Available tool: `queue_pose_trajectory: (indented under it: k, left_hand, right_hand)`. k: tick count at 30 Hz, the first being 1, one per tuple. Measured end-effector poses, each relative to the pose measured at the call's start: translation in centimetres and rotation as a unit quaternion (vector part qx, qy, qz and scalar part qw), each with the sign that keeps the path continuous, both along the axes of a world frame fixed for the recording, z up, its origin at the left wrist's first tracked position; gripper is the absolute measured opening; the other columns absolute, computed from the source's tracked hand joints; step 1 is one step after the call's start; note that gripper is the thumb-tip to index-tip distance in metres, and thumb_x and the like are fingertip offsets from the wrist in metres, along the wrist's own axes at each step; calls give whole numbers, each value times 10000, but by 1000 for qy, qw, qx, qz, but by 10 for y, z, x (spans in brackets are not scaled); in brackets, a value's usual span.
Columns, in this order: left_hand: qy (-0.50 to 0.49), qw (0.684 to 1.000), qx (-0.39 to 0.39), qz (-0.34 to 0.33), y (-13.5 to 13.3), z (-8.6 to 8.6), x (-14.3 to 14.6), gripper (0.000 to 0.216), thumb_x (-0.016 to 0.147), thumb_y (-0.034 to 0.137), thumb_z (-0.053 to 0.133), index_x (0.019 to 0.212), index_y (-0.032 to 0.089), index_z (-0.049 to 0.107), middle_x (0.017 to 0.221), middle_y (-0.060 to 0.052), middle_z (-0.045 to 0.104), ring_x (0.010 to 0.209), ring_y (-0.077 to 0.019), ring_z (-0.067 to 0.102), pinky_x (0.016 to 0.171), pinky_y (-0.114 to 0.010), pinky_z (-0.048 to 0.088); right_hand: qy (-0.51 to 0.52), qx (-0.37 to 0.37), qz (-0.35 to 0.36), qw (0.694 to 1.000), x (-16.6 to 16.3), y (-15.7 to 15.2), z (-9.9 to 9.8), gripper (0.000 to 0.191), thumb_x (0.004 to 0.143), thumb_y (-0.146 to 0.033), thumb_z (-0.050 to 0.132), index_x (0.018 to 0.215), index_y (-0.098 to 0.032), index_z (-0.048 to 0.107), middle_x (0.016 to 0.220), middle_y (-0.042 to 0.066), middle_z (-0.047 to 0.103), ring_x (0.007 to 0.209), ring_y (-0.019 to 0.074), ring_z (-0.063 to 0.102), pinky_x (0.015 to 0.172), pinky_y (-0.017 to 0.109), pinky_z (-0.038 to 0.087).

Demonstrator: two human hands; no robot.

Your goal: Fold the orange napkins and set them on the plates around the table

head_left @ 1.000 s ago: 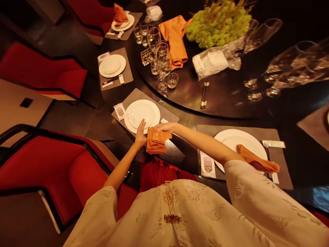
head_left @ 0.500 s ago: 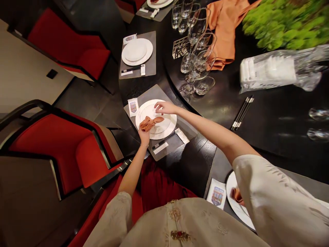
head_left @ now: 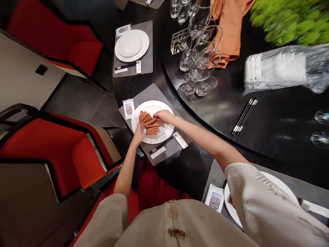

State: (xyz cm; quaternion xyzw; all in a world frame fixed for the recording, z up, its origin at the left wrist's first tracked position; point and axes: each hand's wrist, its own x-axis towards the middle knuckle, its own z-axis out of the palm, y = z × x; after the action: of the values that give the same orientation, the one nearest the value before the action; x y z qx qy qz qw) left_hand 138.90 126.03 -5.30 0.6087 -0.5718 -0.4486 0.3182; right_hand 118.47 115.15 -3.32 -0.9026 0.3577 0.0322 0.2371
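Observation:
A folded orange cloth napkin lies pleated in the middle of a white plate, which sits on a grey placemat. My left hand grips the napkin's lower left edge. My right hand has its fingertips on the napkin's upper right end. Black chopsticks lie on the placemat just below the plate, and a small crest card lies at its upper left.
Red upholstered chairs stand to the left. Stemmed glasses stand on a dark round turntable beside an orange napkin, plastic-wrapped white cloths and green foliage. Other place settings lie above and at lower right.
The napkin has moved from my left hand at the plate's lower left edge onto the plate's middle, and my right hand has come down onto it. The view has shifted slightly.

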Motion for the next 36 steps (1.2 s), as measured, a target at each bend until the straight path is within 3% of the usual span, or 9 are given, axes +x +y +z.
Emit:
queue_pose_trajectory:
  k: [2,6,8,14,23,27,29,33,36]
  left_hand:
    - [-18,998,50,30,-12,2,31,664,667,195,656,1293,127,446,1330,-154,491,1223,-259,477,1034,-408,389]
    - [-163,960,68,218,-68,4,75,449,758,185,540,1195,84,530,1143,-148,612,1059,-213,587,945,-335,441]
    - [-254,936,87,228,-102,4,82,403,772,263,575,1136,91,571,1110,-144,624,1056,-238,583,940,-349,430]
    - [-394,893,166,138,-166,-1,72,769,637,572,691,1182,57,523,1243,-249,464,1143,-374,485,925,-459,409]
    - [-397,906,-2,-145,-166,-14,100,822,647,382,709,1353,116,383,1283,-151,422,1192,-288,391,1043,-372,319]
    - [-388,903,-45,-181,-156,-17,107,775,694,349,650,1359,80,356,1299,-169,433,1206,-272,411,1061,-368,314]
    - [-390,902,-58,-177,-154,-22,110,733,712,358,619,1349,96,369,1300,-163,447,1202,-272,430,1052,-376,333]
    - [-397,897,-70,-180,-158,-35,115,695,701,406,601,1304,112,421,1281,-161,477,1180,-276,475,1036,-375,366]
    - [-399,896,-77,-179,-161,-37,115,663,679,416,598,1267,141,461,1259,-152,506,1159,-279,507,1008,-379,405]
  right_hand:
    - [1,-3,1,1000,-2,1,0,240,882,-310,453,976,-212,650,957,56,663,840,166,577,627,236,307]
    - [-11,-1,10,1000,-3,2,-3,229,892,-298,442,977,-214,638,959,51,657,841,162,570,621,236,296]
    - [-17,-1,13,1000,-4,3,-4,222,887,-290,451,989,-211,631,962,53,652,840,162,566,622,235,295]
    - [-26,-9,10,1000,-7,7,-1,247,893,-287,433,1050,-202,604,996,65,632,825,168,574,628,242,313]
    - [-74,1,-57,996,-30,24,2,458,885,-250,412,1340,-208,404,1307,104,496,956,199,586,719,262,415]
    - [-91,5,-101,991,-80,35,18,408,892,-281,386,1284,-224,487,1194,78,582,934,191,598,725,266,430]
    - [-110,-25,-169,979,-116,32,31,359,894,-280,360,1173,-217,577,1082,70,628,916,184,597,765,271,432]
    - [-146,-182,-409,882,-202,-15,64,359,890,-245,295,1028,-174,618,1005,90,620,942,197,565,862,288,409]
    - [-94,-245,-512,818,-267,-79,75,342,872,-230,317,1064,-137,585,1016,126,589,935,230,534,841,321,405]
